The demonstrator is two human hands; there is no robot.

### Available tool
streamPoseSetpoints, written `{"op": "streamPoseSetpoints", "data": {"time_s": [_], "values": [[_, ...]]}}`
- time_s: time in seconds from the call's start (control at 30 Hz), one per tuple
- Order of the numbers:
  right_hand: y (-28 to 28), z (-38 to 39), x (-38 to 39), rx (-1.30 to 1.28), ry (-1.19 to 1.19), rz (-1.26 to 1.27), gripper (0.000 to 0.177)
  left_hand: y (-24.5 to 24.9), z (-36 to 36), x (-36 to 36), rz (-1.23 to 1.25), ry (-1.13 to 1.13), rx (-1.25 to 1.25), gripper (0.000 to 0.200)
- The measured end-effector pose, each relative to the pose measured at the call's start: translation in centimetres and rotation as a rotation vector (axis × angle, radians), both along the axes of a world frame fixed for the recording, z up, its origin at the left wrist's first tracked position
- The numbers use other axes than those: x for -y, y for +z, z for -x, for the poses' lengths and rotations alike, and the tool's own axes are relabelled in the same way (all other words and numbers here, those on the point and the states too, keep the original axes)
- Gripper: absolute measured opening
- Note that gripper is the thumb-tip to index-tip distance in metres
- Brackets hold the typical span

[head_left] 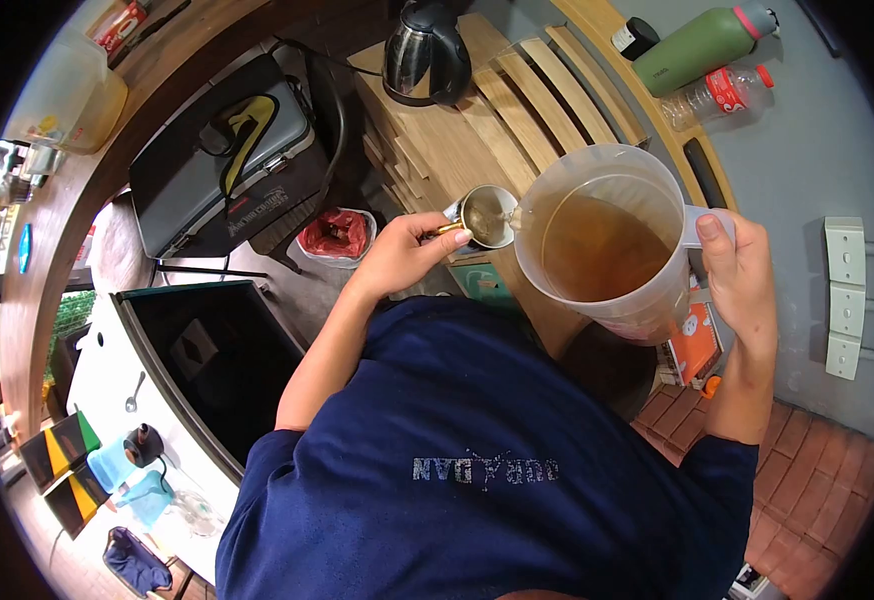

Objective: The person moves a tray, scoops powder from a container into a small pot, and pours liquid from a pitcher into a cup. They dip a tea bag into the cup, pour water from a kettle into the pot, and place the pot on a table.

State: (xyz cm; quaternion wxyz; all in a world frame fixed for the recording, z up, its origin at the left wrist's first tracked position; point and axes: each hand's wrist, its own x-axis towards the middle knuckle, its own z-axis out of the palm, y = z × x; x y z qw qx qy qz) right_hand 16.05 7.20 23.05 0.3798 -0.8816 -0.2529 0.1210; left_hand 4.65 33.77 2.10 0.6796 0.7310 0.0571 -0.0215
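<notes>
My right hand is closed round the handle of a large translucent pitcher, which holds brown liquid. The pitcher tilts to the left, its spout at the rim of a small cup. Liquid shows at the spout and inside the cup. My left hand pinches the cup's gold-coloured handle between thumb and fingers. Both vessels are over the wooden slatted table.
A black kettle stands at the table's far end. On the right ledge are a green bottle and a plastic bottle. A red-lined bin and a grey case lie to the left.
</notes>
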Motion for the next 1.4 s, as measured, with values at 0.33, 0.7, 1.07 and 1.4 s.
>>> {"op": "streamPoseSetpoints", "data": {"time_s": [0.33, 0.7, 1.07, 1.4], "values": [[0.6, -0.1, 0.0, -0.045, 0.002, 0.053, 0.043, 0.2, 0.0, 0.0, 0.016, -0.002, -0.019, 0.033], [0.5, -0.1, -0.1, -0.036, -0.001, 0.050, 0.043, -0.6, 0.0, -0.1, 0.011, 0.035, 0.010, 0.031], [0.5, -0.3, -0.2, -0.050, 0.002, 0.055, 0.043, -0.5, -0.1, 0.0, 0.051, 0.065, 0.002, 0.029], [0.4, -0.3, -0.2, -0.054, -0.002, 0.045, 0.043, -0.7, -0.2, 0.0, 0.051, 0.067, 0.011, 0.029]]}}
